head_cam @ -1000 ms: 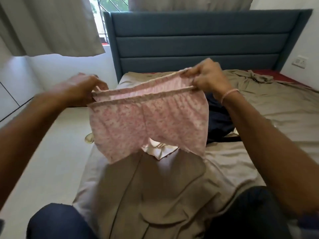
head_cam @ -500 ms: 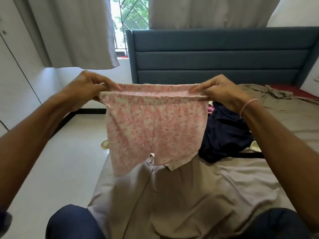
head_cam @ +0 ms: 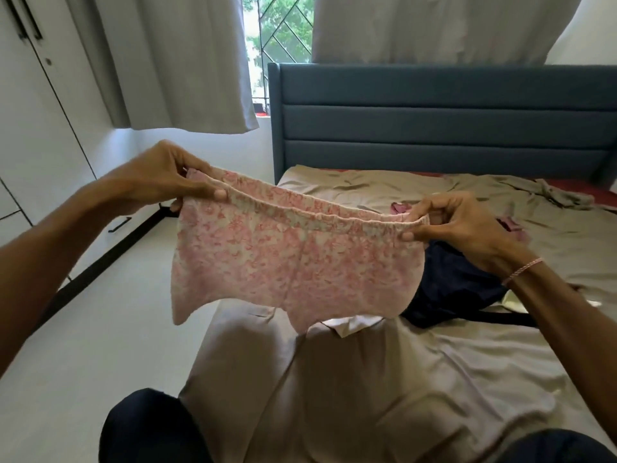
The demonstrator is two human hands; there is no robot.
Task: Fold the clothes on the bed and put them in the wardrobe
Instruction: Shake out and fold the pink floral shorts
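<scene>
Pink floral cotton shorts (head_cam: 293, 262) hang stretched above the near-left part of the beige-sheeted bed (head_cam: 434, 379); left hand (head_cam: 160, 182) and right hand (head_cam: 457, 225) each pinch the waistband's ends.

Soft window (head_cam: 280, 31) daylight, edges warped

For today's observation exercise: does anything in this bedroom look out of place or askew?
Yes. The beige sheet is rumpled and pulled off the far right corner, baring red mattress. A dark garment lies in an unfolded heap. The pink shorts, held by both hands, hang tilted.
</scene>
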